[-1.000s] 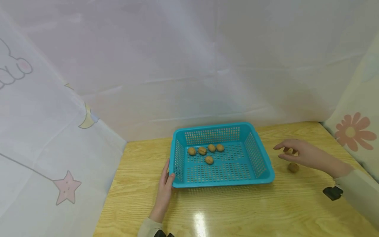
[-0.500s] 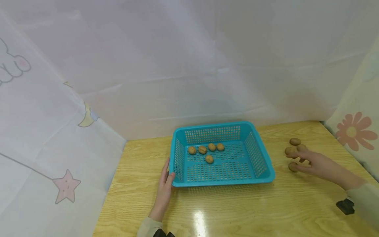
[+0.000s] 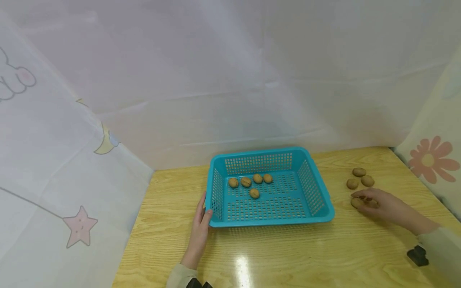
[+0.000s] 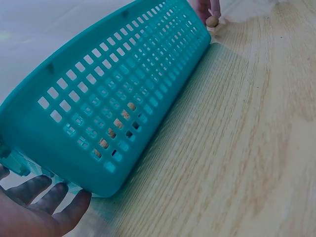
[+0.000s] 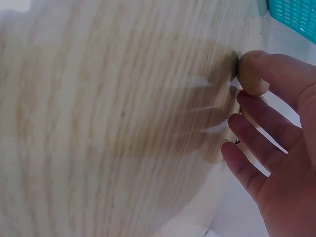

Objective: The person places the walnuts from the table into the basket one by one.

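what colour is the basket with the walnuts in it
The basket is bright turquoise blue all over, seen best in the head view.

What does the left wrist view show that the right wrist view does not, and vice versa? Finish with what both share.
Only the left wrist view shows the left hand, touching the teal basket, and the walnuts seen through its holes.

Only the right wrist view shows the palm of the right hand and its finger shadows.

Both show the right hand at a loose walnut, part of the basket and the wooden table.
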{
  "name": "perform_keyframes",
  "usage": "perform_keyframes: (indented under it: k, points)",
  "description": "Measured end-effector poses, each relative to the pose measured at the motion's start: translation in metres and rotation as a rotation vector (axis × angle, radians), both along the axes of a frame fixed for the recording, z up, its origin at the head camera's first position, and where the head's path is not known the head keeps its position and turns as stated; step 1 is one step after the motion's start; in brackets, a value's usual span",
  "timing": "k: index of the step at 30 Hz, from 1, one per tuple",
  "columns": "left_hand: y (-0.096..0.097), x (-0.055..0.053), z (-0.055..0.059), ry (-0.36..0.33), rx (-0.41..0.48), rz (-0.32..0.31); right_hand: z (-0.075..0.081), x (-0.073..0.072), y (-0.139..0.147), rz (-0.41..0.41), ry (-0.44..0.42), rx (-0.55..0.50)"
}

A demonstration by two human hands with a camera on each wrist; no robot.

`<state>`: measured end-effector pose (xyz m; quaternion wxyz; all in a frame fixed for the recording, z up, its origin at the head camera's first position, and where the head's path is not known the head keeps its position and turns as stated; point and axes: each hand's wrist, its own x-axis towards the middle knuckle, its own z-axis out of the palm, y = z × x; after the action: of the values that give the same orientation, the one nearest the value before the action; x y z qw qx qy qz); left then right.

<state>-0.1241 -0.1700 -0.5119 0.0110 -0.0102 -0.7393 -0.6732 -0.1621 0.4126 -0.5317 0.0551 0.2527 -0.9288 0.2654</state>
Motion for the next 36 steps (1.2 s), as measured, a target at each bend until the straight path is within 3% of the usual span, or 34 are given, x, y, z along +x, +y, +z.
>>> perform_keyframes:
  k: [6, 13, 28, 36]
  points:
    - [0.000, 0.001, 0.001, -0.004, -0.003, -0.002, -0.001, -0.002, -0.002, -0.018, 0.051, -0.005]
    - [0.000, 0.002, 0.002, -0.006, 0.007, -0.002, 0.017, 0.001, -0.010, -0.091, -0.026, 0.008]
    - [0.000, 0.002, 0.002, 0.000, 0.039, -0.015, 0.059, 0.006, -0.035, -0.048, 0.011, -0.022]
    - [0.000, 0.003, 0.004, -0.002, 0.037, -0.018, 0.080, -0.001, -0.051, -0.009, 0.089, -0.023]
